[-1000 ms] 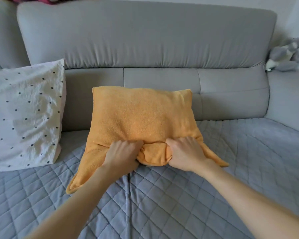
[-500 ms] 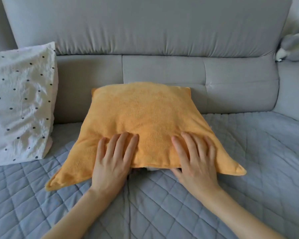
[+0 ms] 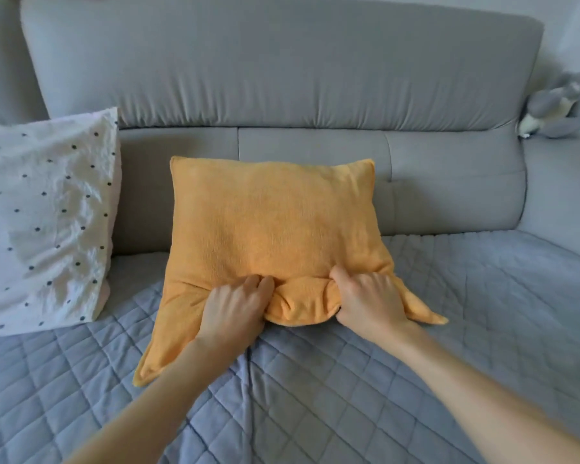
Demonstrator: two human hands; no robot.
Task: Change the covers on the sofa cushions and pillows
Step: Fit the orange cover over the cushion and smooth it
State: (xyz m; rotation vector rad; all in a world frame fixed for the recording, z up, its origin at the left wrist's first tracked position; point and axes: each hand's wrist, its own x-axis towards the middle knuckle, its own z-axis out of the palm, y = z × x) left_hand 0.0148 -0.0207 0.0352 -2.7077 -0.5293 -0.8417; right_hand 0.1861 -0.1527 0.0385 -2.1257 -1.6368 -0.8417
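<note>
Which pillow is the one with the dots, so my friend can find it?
Look at the big grey sofa with the quilted blue-grey cover on its seat. At the seat's left end, the dotted pillow leans against the backrest. It is white and crinkly with small dark dots, unlike the plain orange pillow in the middle.

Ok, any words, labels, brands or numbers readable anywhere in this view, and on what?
None: no readable text anywhere.
Orange pillow: plain fabric, no tag showing.
White pillow: only dark dots, no lettering.
Grey sofa and quilted cover: no labels visible.
</note>
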